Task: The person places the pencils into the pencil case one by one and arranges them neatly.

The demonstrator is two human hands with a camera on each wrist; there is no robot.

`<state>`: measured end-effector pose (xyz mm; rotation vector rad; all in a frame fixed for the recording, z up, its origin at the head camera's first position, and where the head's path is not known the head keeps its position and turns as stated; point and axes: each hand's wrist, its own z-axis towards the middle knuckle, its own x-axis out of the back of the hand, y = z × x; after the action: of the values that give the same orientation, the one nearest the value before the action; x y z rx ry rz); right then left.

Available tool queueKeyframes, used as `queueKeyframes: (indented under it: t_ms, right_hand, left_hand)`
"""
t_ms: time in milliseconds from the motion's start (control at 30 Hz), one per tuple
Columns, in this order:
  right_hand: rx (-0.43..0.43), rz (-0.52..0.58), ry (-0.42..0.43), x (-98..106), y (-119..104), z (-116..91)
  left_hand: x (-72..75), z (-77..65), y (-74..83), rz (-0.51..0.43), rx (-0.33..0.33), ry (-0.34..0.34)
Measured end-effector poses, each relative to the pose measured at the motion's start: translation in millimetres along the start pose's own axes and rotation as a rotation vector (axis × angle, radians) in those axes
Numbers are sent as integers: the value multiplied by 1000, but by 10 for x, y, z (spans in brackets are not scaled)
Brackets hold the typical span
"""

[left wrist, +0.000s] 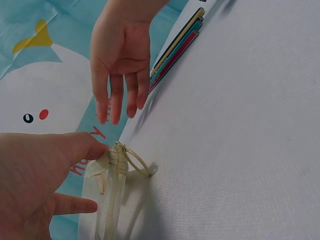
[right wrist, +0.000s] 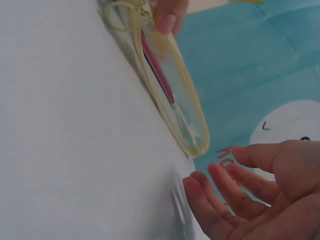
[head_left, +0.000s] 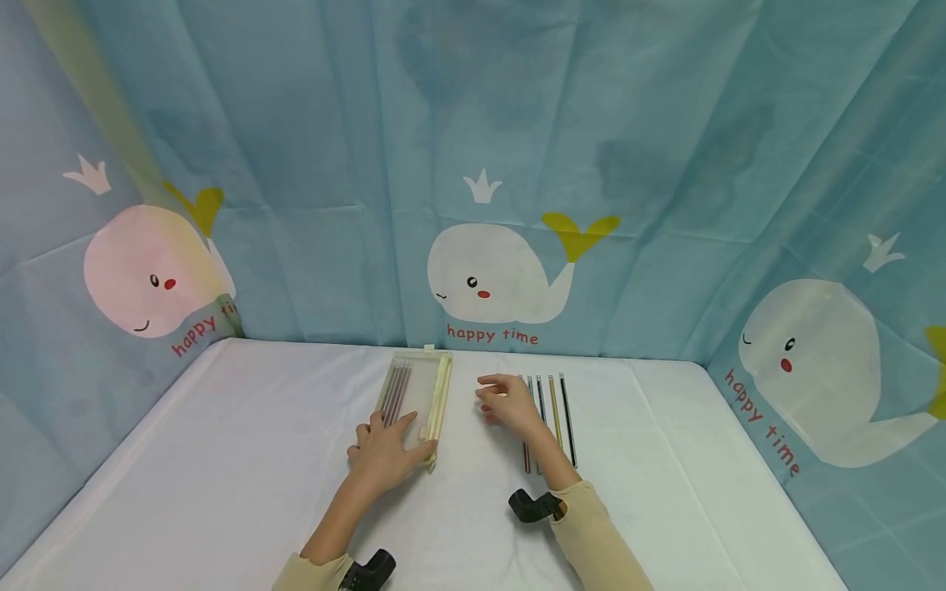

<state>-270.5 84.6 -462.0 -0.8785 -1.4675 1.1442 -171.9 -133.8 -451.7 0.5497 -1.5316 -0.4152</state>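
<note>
In the head view a pouch (head_left: 424,382) lies near the far edge of the counter (head_left: 222,460), bare room separating it from the pencils (head_left: 555,410); in the left wrist view, the left hand (left wrist: 40,175) touches the pouch, grip splayed; in the dim right wrist view, the right hand (right wrist: 287,200) has a loose grip, seemingly unladen.

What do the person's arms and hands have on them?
Pale beige-yellow long sleeves, the left sleeve and right sleeve. A bent black device sits at each wrist, left device and right device. No gloves or rings show.
</note>
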Motion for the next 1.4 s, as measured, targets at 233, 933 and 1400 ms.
queueKeyframes:
  t_ms: [233, 933, 1400]
  right_hand:
    - [42, -75, 46, 141, -20, -30]
    - [-6, -337, 203, 384, -62, -131]
    - [-31, -384, 162, 287, -65, -137]
  left_hand:
    - [-5, -1, 3, -7, -12, 9]
    - [3, 14, -10, -16, -9, -21]
    - [1, 9, -21, -17, -11, -21]
